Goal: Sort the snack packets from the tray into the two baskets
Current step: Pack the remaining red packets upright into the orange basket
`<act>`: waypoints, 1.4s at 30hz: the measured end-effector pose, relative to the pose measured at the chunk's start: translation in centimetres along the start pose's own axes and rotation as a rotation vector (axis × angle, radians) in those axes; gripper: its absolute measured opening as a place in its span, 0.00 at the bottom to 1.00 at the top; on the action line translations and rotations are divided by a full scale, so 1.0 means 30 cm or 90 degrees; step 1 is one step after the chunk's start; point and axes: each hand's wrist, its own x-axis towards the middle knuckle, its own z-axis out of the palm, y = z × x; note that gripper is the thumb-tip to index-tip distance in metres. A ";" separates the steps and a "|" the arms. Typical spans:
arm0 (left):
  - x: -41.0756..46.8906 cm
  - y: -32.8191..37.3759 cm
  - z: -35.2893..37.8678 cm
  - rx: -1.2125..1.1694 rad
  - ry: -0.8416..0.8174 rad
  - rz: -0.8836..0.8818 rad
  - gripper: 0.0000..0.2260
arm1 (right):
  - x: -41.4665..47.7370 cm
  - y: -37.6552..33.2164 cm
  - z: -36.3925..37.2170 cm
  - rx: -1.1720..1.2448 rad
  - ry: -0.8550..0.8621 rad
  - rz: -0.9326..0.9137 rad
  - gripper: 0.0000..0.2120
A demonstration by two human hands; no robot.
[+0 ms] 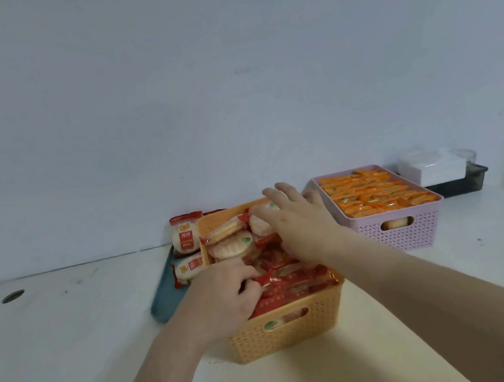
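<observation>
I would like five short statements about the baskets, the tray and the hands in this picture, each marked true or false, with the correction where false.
1. Both hands are over the pink basket. False: the left hand and the right hand are over the orange basket.
2. The pink basket holds orange packets. True.
3. The tray is already without packets. False: two red and white packets still lie on it.
4. The left hand's fingers are curled onto red packets in the orange basket. True.
5. The orange basket stands to the right of the pink basket. False: it stands to its left, nearer the person.
</observation>
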 end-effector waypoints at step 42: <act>0.215 -0.016 -0.073 0.395 -0.237 -0.026 0.14 | -0.115 -0.046 0.031 0.140 -0.077 0.036 0.21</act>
